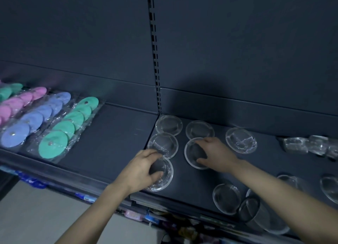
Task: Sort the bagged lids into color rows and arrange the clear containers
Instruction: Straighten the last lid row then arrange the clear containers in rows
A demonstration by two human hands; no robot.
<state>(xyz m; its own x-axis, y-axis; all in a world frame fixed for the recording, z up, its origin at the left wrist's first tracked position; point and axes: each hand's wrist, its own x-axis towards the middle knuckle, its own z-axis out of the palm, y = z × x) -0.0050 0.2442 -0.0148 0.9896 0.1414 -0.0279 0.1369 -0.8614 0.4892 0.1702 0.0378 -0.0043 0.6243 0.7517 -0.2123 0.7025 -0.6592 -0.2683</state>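
Bagged lids lie in slanted rows on the left shelf: green [67,128], blue [34,119], pink [20,101] and another green row [9,91] at the far left. Several clear round containers sit on the right shelf. My left hand [141,170] grips the rim of a clear container [164,178] near the shelf's front edge. My right hand [213,153] grips a second clear container [191,152] beside it. Three more clear containers stand behind them [169,125], [200,130], [241,140], and one [162,144] sits just behind my left hand.
More clear containers lie at the front right [226,198], some tipped [256,212]. A pile of clear packs [309,145] sits at the far right. A slotted upright [155,61] divides the two dark shelf bays. Packaged goods show on the shelf below [133,214].
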